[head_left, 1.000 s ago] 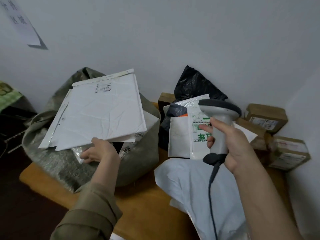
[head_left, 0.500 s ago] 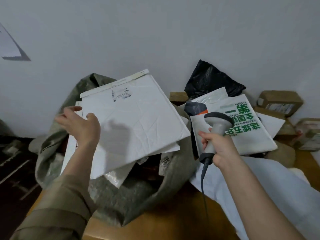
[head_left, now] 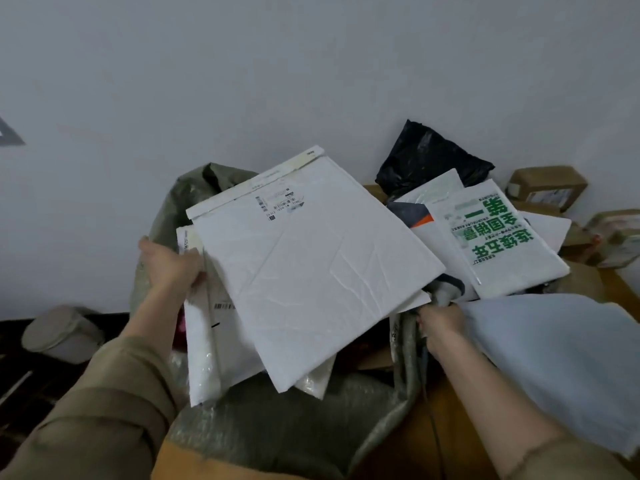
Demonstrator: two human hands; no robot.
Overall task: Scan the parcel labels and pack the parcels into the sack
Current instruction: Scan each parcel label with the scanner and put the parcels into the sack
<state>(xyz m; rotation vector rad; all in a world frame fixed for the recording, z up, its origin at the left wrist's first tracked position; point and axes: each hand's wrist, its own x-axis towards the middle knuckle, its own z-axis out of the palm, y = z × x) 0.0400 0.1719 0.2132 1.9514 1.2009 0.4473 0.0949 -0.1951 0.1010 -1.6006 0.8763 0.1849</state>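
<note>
A large white padded mailer (head_left: 311, 271) with a small printed label lies tilted across the mouth of the olive woven sack (head_left: 277, 431). Beneath it are other white parcels, partly hidden. My left hand (head_left: 169, 265) grips the left edge of a white parcel under the mailer, at the sack's left rim. My right hand (head_left: 441, 322) holds the grey barcode scanner (head_left: 448, 291) at the sack's right rim. The mailer's corner covers most of the scanner head, and its cable hangs down along my forearm.
Right of the sack lie a white bag with green print (head_left: 495, 237), a black poly bag (head_left: 429, 157), a large pale poly bag (head_left: 554, 358) and brown cardboard boxes (head_left: 547, 185) on the wooden table (head_left: 408, 452). A grey bin (head_left: 59, 334) stands on the floor at left.
The white mailer has dropped lower onto the sack. My left hand has closed on the parcels' left edge. My right hand with the scanner has moved down to the sack's right rim.
</note>
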